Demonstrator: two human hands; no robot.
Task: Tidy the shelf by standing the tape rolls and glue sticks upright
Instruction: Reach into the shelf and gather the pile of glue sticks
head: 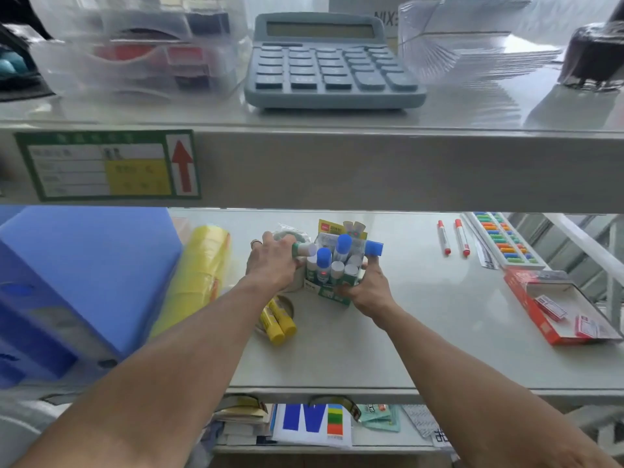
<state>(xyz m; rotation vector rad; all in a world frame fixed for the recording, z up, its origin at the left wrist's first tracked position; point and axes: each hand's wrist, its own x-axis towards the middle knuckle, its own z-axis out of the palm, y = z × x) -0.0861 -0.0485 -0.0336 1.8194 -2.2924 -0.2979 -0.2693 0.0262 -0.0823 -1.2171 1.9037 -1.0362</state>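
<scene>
A green and white display box (pixel 326 292) of glue sticks stands in the middle of the shelf (pixel 422 332). Several sticks in it are upright, two with blue caps (pixel 323 257); one blue-capped stick (pixel 373 248) lies across the top. My left hand (pixel 271 265) grips a white and green glue stick (pixel 304 249) sideways at the box's left edge. My right hand (pixel 366 288) holds the box's front right corner. Two yellow glue sticks (pixel 278 320) lie flat beneath my left wrist. A wrapped stack of yellow tape rolls (pixel 199 275) lies on its side to the left.
Blue file boxes (pixel 77 282) fill the shelf's left end. Two red markers (pixel 452 238), a tray of coloured tabs (pixel 503 239) and an open red box (pixel 557 309) sit on the right. Above, a calculator (pixel 332 62) rests on the upper shelf.
</scene>
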